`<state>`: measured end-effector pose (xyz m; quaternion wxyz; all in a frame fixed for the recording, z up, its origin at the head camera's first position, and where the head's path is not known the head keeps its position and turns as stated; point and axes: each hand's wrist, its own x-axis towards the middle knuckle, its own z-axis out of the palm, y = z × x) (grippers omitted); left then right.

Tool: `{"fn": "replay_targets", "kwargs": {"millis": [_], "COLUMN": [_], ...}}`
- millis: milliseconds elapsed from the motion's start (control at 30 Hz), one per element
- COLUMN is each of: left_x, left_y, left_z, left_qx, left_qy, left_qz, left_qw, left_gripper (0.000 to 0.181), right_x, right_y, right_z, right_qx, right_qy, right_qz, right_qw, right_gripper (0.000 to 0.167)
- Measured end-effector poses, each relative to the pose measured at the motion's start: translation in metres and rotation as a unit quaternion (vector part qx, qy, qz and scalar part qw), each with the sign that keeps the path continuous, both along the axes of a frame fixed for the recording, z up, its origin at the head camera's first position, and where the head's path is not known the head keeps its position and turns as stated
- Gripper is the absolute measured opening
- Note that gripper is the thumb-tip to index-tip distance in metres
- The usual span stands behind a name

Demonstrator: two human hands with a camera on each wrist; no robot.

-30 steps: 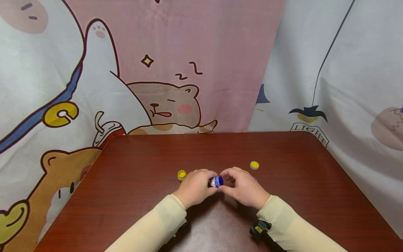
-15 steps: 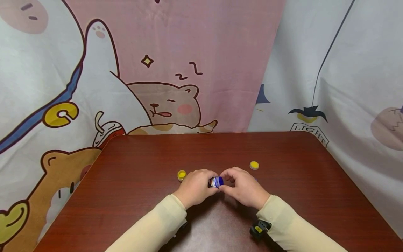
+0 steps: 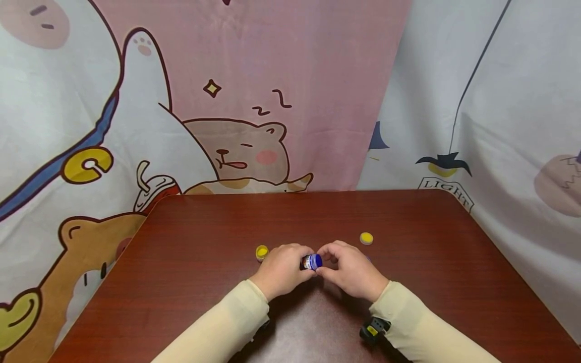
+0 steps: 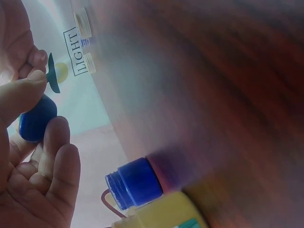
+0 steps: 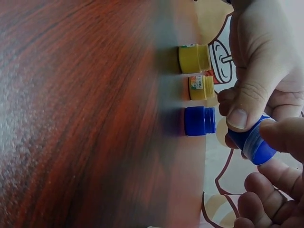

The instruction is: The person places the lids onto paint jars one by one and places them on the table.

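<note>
My left hand grips a small blue paint jar by its body, the jar lying tilted on its side with its end toward the right. Thumb and fingers of my right hand close in on that end; in the right wrist view they pinch the clear-rimmed lid. From the left wrist view, the jar's rounded blue base shows between the left thumb and fingers. Most of the label is covered by the left hand.
Beside the left hand stands a lidless yellow jar. The right wrist view adds a smaller yellow jar and a blue jar. A yellow lid lies beyond the right hand. More lids appear in the left wrist view.
</note>
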<state>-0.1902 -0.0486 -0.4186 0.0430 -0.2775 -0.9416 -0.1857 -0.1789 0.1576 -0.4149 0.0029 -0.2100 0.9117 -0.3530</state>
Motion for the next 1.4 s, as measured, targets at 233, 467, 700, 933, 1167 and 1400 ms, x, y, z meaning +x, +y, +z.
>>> {"fn": "replay_targets", "kwargs": {"millis": [233,467,700,933,1167,1400], "left_x": [-0.0002,-0.0001,-0.0004,0.0,-0.0016,-0.0019], "left_y": [0.0002,0.001,0.0017,0.0023,0.0027,0.0035], "left_z": [0.0003,0.0004,-0.0009,-0.0004,0.0001,0.0013], "left_qx": [0.0,0.001,0.005,0.004,0.007,0.001], "left_qy": [0.007,0.007,0.001,0.004,0.004,0.001], "left_qz": [-0.001,-0.001,-0.002,-0.002,-0.005,-0.006], "left_qw": [1.0,1.0,1.0,1.0,1.0,1.0], "left_gripper": [0.03,0.03,0.028,0.028,0.029,0.029], "right_x": [0.0,-0.0002,0.0002,0.0011,0.0012,0.0006], "right_y": [0.0009,0.0026,0.0024,0.0013,0.0033,0.0046], "right_z": [-0.0007,-0.0013,-0.001,0.0005,-0.0013,-0.0033], "right_qx": [-0.007,-0.005,0.005,0.015,0.004,0.011], "right_qy": [-0.001,0.008,0.015,0.021,0.02,0.056], "right_qz": [0.0,0.01,0.012,0.016,0.013,0.028], "right_qw": [1.0,0.9999,0.9998,0.9995,0.9997,0.998], "right_gripper": [0.029,0.024,0.022,0.019,0.025,0.021]}}
